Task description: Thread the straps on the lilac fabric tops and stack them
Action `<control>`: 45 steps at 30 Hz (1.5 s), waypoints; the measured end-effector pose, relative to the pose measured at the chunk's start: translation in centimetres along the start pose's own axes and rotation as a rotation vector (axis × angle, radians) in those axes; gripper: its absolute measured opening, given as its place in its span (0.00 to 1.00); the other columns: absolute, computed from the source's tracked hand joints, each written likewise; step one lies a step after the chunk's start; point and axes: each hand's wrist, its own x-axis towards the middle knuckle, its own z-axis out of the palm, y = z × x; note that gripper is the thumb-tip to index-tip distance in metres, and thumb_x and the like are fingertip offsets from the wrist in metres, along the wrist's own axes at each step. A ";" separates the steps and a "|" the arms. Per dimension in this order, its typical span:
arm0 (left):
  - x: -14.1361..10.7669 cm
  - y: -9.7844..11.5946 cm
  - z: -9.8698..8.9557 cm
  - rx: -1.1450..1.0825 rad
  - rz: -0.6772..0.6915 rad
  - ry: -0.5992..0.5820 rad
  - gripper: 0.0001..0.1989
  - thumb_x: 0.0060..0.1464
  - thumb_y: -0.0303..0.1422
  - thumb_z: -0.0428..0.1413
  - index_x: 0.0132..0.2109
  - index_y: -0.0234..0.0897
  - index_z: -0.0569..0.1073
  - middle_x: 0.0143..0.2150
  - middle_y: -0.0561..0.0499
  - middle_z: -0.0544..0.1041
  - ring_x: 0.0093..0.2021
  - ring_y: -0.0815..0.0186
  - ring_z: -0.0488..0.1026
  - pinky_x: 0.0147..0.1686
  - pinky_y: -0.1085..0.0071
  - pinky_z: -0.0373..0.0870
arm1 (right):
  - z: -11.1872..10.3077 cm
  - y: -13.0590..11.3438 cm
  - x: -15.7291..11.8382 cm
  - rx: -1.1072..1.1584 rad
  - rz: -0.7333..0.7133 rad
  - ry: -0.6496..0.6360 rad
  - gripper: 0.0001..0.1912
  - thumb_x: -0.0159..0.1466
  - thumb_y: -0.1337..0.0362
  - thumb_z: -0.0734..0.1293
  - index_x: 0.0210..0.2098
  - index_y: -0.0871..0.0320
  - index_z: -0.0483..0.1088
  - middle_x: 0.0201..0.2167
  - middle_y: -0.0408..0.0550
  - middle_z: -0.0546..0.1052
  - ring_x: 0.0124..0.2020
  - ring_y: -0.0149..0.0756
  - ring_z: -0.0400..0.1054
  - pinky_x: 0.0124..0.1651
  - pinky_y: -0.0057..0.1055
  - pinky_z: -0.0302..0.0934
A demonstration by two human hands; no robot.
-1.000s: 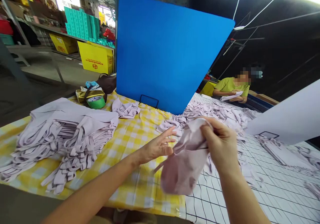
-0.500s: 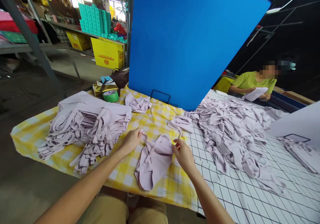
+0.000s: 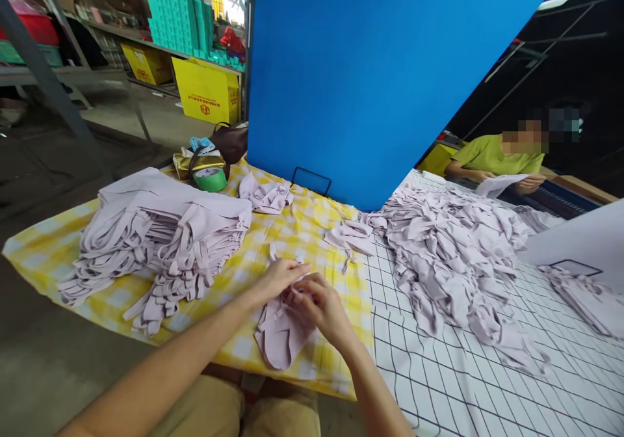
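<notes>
Together now come my hands: half a second ago they were spread to either side of the lilac garment (image 3: 280, 343), and now they meet over its top end, lower middle of the frame. It lies on the yellow-checked table (image 3: 299, 229), thin and limp; I judge it light, soft, easily creased, nothing fragile, best gripped at an edge or strap. Left hand (image 3: 285, 278): thumb and fingers drawn together, pinching what seems to be the gathered top. Right hand (image 3: 319, 307): close beside it, fingers curled in at the cloth, but whether they're clamped on it I can't tell! Out at centre left, a layered stack (image 3: 173, 199) trails its straps; over at centre right, a loose heap (image 3: 443, 248) sprawls. Beyond, the blue panel (image 3: 361, 86) stands tall, upper middle, and a co-worker (image 3: 487, 157), upper right, holds pale cloth (image 3: 500, 185) in both hands.
</notes>
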 end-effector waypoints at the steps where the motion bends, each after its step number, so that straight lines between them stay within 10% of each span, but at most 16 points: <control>1: -0.1 -0.3 -0.6 -0.089 -0.030 0.006 0.20 0.47 0.48 0.51 0.21 0.35 0.62 0.18 0.57 0.60 0.20 0.72 0.59 0.21 0.75 0.54 | 0.0 -0.4 0.0 0.060 -0.062 -0.059 0.08 0.60 0.61 0.62 0.35 0.53 0.72 0.37 0.47 0.72 0.39 0.35 0.67 0.40 0.30 0.61; 6: -2.7 -2.6 -4.9 -0.238 -0.155 0.113 0.16 0.42 0.45 0.54 0.25 0.35 0.63 0.16 0.59 0.61 0.17 0.75 0.57 0.19 0.78 0.52 | 0.4 1.5 -0.8 0.056 0.154 0.112 0.11 0.61 0.62 0.59 0.39 0.56 0.70 0.36 0.49 0.72 0.35 0.37 0.68 0.35 0.32 0.62; 11: -6.3 -4.3 -7.3 0.323 -0.321 0.250 0.13 0.44 0.35 0.52 0.19 0.37 0.58 0.13 0.59 0.58 0.16 0.72 0.58 0.20 0.76 0.52 | 2.0 3.0 -2.1 0.010 0.223 0.093 0.06 0.58 0.62 0.62 0.29 0.57 0.68 0.31 0.47 0.71 0.31 0.37 0.66 0.34 0.33 0.61; 16: -7.5 -2.2 -5.7 0.626 -0.006 0.390 0.09 0.48 0.26 0.49 0.38 0.36 0.69 0.38 0.47 0.72 0.40 0.62 0.69 0.41 0.69 0.62 | 3.2 0.1 -3.1 -0.002 0.016 -0.031 0.09 0.61 0.64 0.59 0.25 0.55 0.63 0.28 0.45 0.69 0.33 0.37 0.64 0.35 0.32 0.58; 19: -7.0 0.1 -4.5 0.443 0.230 0.080 0.14 0.52 0.26 0.47 0.46 0.38 0.69 0.48 0.48 0.70 0.49 0.61 0.65 0.49 0.68 0.59 | 3.2 -1.4 -3.5 -0.029 -0.065 -0.058 0.08 0.63 0.63 0.57 0.28 0.55 0.63 0.28 0.45 0.69 0.34 0.37 0.63 0.36 0.33 0.56; 24: -6.0 2.8 -4.5 0.166 0.186 -0.459 0.10 0.54 0.35 0.50 0.35 0.36 0.74 0.29 0.54 0.72 0.30 0.68 0.67 0.29 0.76 0.60 | 0.6 -2.5 -3.5 0.035 -0.091 0.003 0.10 0.64 0.60 0.59 0.27 0.55 0.63 0.25 0.44 0.69 0.30 0.35 0.62 0.35 0.31 0.56; 32: -5.8 8.9 -8.6 0.086 0.256 -0.330 0.12 0.49 0.39 0.57 0.31 0.33 0.74 0.27 0.54 0.71 0.29 0.72 0.66 0.28 0.78 0.59 | -6.5 -5.5 -2.2 0.422 0.216 -0.212 0.15 0.57 0.53 0.66 0.39 0.55 0.64 0.25 0.42 0.68 0.23 0.29 0.61 0.22 0.24 0.54; 39: -6.1 10.8 -11.4 0.330 0.155 -0.361 0.21 0.44 0.40 0.60 0.46 0.37 0.72 0.31 0.54 0.73 0.32 0.67 0.69 0.31 0.75 0.61 | -11.7 -6.7 -2.0 0.462 0.262 -0.213 0.17 0.55 0.52 0.68 0.21 0.59 0.66 0.17 0.41 0.65 0.18 0.27 0.59 0.18 0.24 0.50; 45: -5.6 11.1 -8.4 0.225 0.280 -0.432 0.20 0.49 0.38 0.57 0.50 0.41 0.70 0.49 0.49 0.72 0.46 0.63 0.68 0.41 0.74 0.62 | -10.4 -8.8 -0.4 0.394 0.243 -0.223 0.20 0.57 0.50 0.65 0.19 0.59 0.64 0.15 0.39 0.60 0.17 0.25 0.53 0.19 0.24 0.47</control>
